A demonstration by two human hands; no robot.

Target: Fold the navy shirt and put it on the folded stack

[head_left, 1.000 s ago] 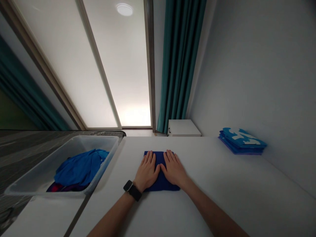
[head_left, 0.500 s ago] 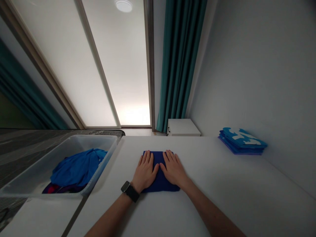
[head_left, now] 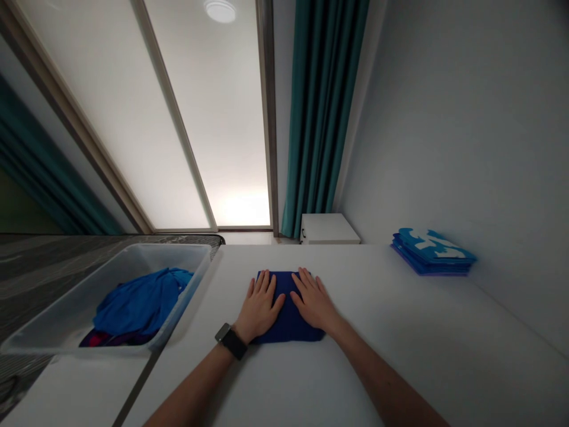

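Note:
A folded dark blue cloth (head_left: 288,314) lies flat on the white table (head_left: 400,332) in front of me. My left hand (head_left: 258,305), with a black watch on the wrist, presses palm-down on its left half. My right hand (head_left: 315,299) lies palm-down on its right half. Both hands have their fingers spread and grip nothing. A narrow strip of cloth shows between the two thumbs.
A clear plastic bin (head_left: 62,320) at the left holds crumpled blue clothes (head_left: 142,299). A stack of folded blue and white garments (head_left: 431,252) sits at the table's far right by the wall. A small white cabinet (head_left: 329,228) and teal curtain (head_left: 322,112) stand behind.
Both hands have slid slightly outward on the cloth, leaving a wider gap between the thumbs. The view shifted a little.

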